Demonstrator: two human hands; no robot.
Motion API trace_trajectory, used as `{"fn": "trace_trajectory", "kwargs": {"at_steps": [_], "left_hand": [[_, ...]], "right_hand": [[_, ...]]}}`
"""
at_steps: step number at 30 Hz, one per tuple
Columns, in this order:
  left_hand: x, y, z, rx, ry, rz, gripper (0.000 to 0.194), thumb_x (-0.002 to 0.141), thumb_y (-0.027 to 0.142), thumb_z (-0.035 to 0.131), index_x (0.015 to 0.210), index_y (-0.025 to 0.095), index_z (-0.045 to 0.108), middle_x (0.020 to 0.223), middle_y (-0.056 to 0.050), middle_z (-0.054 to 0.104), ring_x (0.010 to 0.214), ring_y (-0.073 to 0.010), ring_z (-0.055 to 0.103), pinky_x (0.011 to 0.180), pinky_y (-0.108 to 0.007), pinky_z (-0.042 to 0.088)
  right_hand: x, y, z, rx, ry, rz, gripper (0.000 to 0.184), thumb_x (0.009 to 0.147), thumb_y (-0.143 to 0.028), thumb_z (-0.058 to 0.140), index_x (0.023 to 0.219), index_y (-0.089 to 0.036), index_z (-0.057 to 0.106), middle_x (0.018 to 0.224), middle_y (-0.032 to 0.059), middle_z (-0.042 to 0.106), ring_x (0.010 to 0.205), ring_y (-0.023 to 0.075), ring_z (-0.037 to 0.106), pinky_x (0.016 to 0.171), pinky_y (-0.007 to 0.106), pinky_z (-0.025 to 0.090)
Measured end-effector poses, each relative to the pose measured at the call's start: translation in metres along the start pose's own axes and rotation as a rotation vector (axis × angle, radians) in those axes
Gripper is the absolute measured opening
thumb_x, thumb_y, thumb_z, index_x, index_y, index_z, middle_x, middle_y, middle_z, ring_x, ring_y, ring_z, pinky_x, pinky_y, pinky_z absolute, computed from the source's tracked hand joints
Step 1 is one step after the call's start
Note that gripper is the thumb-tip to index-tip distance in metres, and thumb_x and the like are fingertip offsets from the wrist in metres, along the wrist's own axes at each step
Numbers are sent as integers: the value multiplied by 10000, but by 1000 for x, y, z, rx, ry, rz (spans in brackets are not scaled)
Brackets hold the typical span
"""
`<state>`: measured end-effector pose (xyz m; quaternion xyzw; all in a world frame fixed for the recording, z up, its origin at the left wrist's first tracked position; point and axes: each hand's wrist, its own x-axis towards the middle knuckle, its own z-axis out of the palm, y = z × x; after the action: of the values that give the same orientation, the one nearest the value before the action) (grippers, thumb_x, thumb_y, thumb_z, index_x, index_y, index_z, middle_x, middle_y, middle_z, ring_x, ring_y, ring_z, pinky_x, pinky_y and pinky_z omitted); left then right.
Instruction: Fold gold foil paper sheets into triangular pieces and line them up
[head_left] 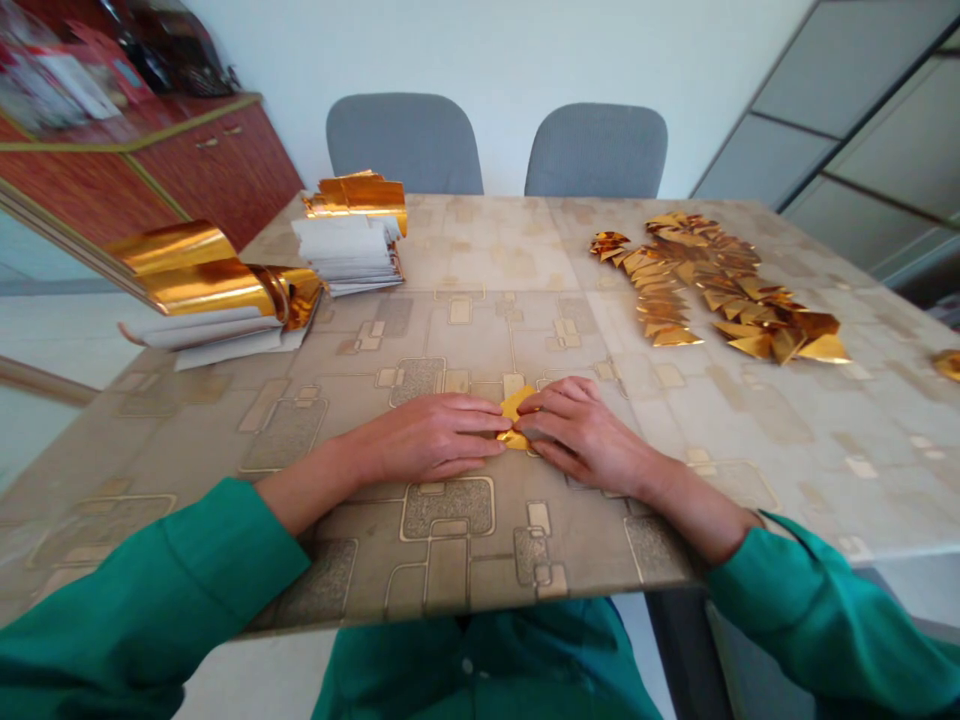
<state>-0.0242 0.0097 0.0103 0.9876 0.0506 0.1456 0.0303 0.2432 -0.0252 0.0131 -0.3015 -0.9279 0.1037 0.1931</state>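
Observation:
A small piece of gold foil paper [516, 402], partly folded, lies on the table between my fingertips near its front edge. My left hand [435, 437] comes in from the left, fingers long and close together, their tips gripping the paper's left side; its thumb is hidden. From the right, my right hand [581, 430] has its fingers bent and pinched on the paper's other side. Much of the paper is covered by fingers, so its exact fold cannot be made out.
Stacks of gold foil sheets with white backs [349, 255] and curled gold sheets [202, 270] stand at the back left. Folded gold paper pieces [697, 265] are heaped at the right. Two grey chairs [405, 145] stand behind the patterned table [480, 330].

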Motion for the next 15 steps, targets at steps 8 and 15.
{"fn": "trace_trajectory", "kwargs": {"at_steps": [8, 15], "left_hand": [[1, 7, 2, 84, 50, -97, 231, 1000, 190, 495, 1052, 183, 721, 1063, -58, 734, 1034, -188, 636, 924, -343, 538], [1, 8, -1, 110, 78, -111, 223, 999, 180, 499, 1011, 185, 722, 1048, -44, 741, 1001, -185, 632, 897, -335, 527]], "right_hand": [[1, -4, 4, -26, -33, 105, 206, 990, -350, 518, 1089, -217, 640, 1062, 64, 653, 1020, 211, 537, 947, 410, 316], [1, -10, 7, -87, -71, 96, 222, 989, -380, 508, 1038, -234, 668, 1072, 67, 611, 1036, 233, 493, 949, 423, 322]]}}
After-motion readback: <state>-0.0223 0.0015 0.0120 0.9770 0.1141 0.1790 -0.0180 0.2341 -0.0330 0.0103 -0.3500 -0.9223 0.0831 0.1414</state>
